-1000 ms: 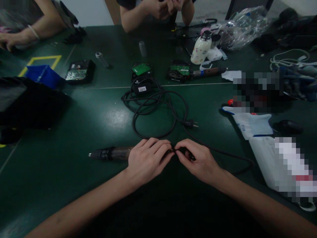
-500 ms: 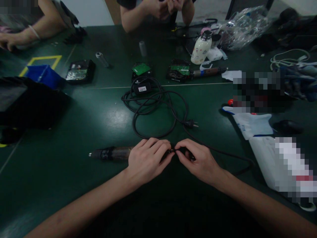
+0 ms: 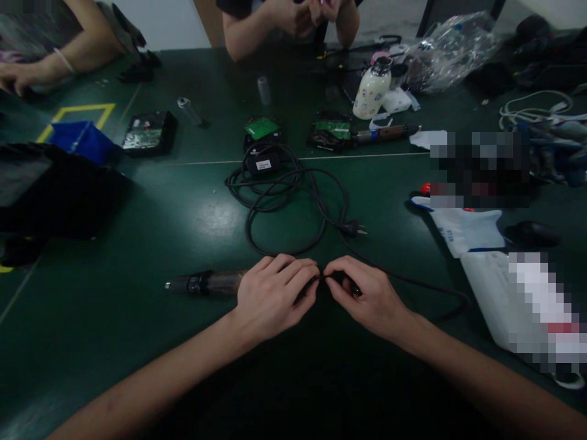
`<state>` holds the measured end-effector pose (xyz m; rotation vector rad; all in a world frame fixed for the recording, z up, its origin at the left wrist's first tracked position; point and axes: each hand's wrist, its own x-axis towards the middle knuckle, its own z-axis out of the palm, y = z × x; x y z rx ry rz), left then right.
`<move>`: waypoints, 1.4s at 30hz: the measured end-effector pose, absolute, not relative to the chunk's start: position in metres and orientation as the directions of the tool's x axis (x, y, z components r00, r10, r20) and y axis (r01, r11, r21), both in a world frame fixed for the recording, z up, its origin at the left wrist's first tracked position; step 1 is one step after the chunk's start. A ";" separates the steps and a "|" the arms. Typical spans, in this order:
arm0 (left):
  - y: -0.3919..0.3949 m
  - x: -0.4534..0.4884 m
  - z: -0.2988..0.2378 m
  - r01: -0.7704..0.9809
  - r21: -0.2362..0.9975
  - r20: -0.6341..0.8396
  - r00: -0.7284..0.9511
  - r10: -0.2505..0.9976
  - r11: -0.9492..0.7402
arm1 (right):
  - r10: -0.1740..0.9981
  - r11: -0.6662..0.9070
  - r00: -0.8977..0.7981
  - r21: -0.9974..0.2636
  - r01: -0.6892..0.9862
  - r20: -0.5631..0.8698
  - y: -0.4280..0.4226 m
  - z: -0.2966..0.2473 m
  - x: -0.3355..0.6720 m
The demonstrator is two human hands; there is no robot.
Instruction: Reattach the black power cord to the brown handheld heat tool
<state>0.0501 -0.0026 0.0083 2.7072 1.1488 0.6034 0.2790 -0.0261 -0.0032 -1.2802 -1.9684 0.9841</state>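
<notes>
An electric screwdriver lies on the green table with its bit end to the left. My left hand is closed over its rear end, which the fingers hide. Close by on the right, my right hand pinches the dark end of a black cable. The fingertips of both hands nearly meet at the tool's tail; whether the connector is seated there is hidden. The cable runs right from my right hand and loops back to a coil with a power adapter and a plug.
Hard drives with green boards, a second electric screwdriver and a bottle stand farther back. A blue bin and a black box are left, a white glove right. Other people's arms rest at the far edge.
The fingertips of my left hand have shifted slightly right, closer to my right fingertips, and cover more of the joint between them. Everything else looks the same.
</notes>
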 end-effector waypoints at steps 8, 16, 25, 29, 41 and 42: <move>-0.003 0.049 0.007 0.659 0.276 0.310 0.628 0.713 -0.700 | 0.927 0.267 -0.365 -0.830 0.489 0.083 -0.026 -0.003 0.279; -0.003 0.049 0.007 0.674 0.252 0.309 0.623 0.718 -0.694 | 0.926 0.274 -0.368 -0.830 0.487 0.090 -0.025 -0.003 0.279; -0.002 0.050 0.008 0.672 0.261 0.307 0.623 0.719 -0.693 | 0.927 0.264 -0.368 -0.830 0.491 0.077 -0.026 -0.005 0.280; -0.002 0.049 0.009 0.656 0.270 0.302 0.637 0.709 -0.705 | 0.927 0.262 -0.367 -0.830 0.492 0.076 -0.026 -0.005 0.280; -0.002 0.050 0.008 0.680 0.262 0.289 0.622 0.728 -0.685 | 0.927 0.270 -0.364 -0.829 0.490 0.087 -0.025 -0.004 0.279; -0.002 0.050 0.008 0.684 0.259 0.292 0.618 0.730 -0.682 | 0.927 0.271 -0.364 -0.828 0.491 0.087 -0.025 -0.004 0.279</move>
